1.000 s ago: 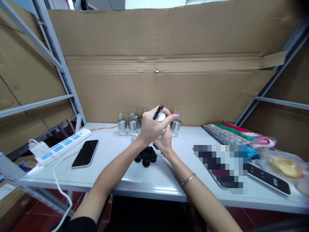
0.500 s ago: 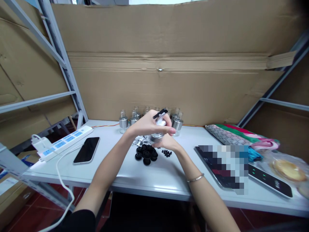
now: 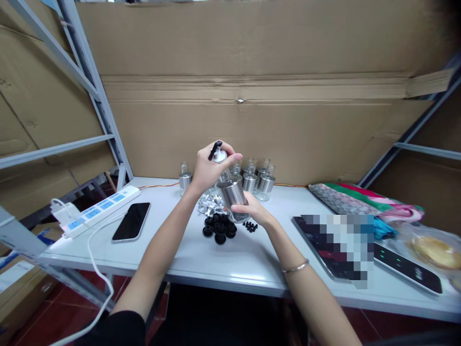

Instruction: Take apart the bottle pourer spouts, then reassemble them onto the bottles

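Note:
My right hand [image 3: 251, 210] grips a small glass bottle with a silver sleeve [image 3: 232, 193], tilted, above the white table [image 3: 230, 262]. My left hand [image 3: 209, 169] pinches the silver pump top with a black nozzle [image 3: 217, 153] at the bottle's neck. Below the hands lie a heap of black caps [image 3: 218, 229], a pile of silver parts [image 3: 209, 205] and several tiny black pieces [image 3: 249, 226]. More silver-sleeved bottles [image 3: 256, 180] stand in a row by the cardboard wall.
A black phone [image 3: 131, 221] and a white power strip [image 3: 98, 209] with a cable lie at the left. On the right lie a dark tablet [image 3: 403, 263], folded cloth [image 3: 355, 202] and a bagged bun [image 3: 434, 250]. Cardboard [image 3: 252, 120] backs the table; metal shelf posts [image 3: 90, 91] flank it.
Both hands have lifted the bottle and tilted it. My left hand moved up and left with the pump top; the bottle's silver body now shows in my right hand.

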{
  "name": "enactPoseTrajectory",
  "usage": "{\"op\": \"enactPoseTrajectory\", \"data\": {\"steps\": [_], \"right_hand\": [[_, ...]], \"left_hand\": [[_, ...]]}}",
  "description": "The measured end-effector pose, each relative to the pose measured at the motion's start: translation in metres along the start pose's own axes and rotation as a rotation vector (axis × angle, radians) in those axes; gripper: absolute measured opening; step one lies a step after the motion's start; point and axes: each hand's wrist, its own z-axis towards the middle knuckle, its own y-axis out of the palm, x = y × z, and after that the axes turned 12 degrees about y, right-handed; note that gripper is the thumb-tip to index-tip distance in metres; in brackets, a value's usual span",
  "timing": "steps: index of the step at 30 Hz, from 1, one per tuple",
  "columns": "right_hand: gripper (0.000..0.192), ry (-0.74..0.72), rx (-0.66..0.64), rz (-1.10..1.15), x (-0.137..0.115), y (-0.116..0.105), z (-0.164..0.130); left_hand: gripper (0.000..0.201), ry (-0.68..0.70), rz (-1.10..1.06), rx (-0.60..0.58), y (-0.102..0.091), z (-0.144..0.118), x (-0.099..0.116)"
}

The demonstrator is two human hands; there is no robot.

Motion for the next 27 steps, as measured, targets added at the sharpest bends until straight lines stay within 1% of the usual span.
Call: {"op": "enactPoseTrajectory", "data": {"steps": [3, 5, 6, 7, 9, 11, 13, 15, 18, 20, 22, 24, 27], "right_hand": [[0.043, 0.012, 0.170, -0.072, 0.006, 0.003, 0.006], [0.042, 0.007, 0.249, -0.065, 0.008, 0.004, 0.009], [0.042, 0.000, 0.278, -0.052, 0.009, 0.005, 0.010], [0.041, -0.009, 0.302, -0.038, 0.009, 0.005, 0.010], [0.042, -0.037, 0.334, -0.024, 0.010, 0.004, 0.010], [0.043, -0.072, 0.370, -0.037, 0.009, 0.002, 0.010], [0.043, -0.095, 0.422, -0.061, 0.009, 0.000, 0.009], [0.043, -0.107, 0.475, -0.082, 0.008, -0.002, 0.008], [0.044, -0.120, 0.527, -0.103, 0.009, -0.004, 0.008], [0.047, -0.126, 0.538, -0.118, 0.010, -0.004, 0.009], [0.049, -0.111, 0.520, -0.142, 0.012, -0.003, 0.009], [0.051, -0.097, 0.469, -0.151, 0.012, -0.002, 0.010], [0.055, -0.146, 0.391, -0.082, 0.011, -0.002, 0.010]], "left_hand": [[0.025, 0.065, 0.133, 0.063, -0.008, 0.003, -0.001], [0.021, 0.044, 0.192, 0.080, -0.016, 0.006, -0.002], [0.019, 0.013, 0.216, 0.059, -0.021, 0.008, -0.002], [0.017, -0.026, 0.227, 0.013, -0.024, 0.008, -0.003], [0.015, -0.103, 0.204, -0.134, -0.028, 0.008, -0.006], [0.014, -0.152, 0.130, -0.273, -0.026, 0.006, -0.009], [0.014, -0.166, 0.052, -0.342, -0.019, 0.003, -0.012], [0.014, -0.144, 0.011, -0.326, -0.009, -0.001, -0.014], [0.018, -0.104, 0.010, -0.212, 0.003, -0.006, -0.016], [0.025, -0.106, 0.010, -0.176, 0.007, -0.008, -0.017], [0.026, -0.114, 0.009, -0.194, 0.010, -0.009, -0.019], [0.022, -0.110, 0.021, -0.200, 0.010, -0.009, -0.021], [0.019, -0.108, 0.061, -0.117, 0.006, -0.005, -0.028]]}}
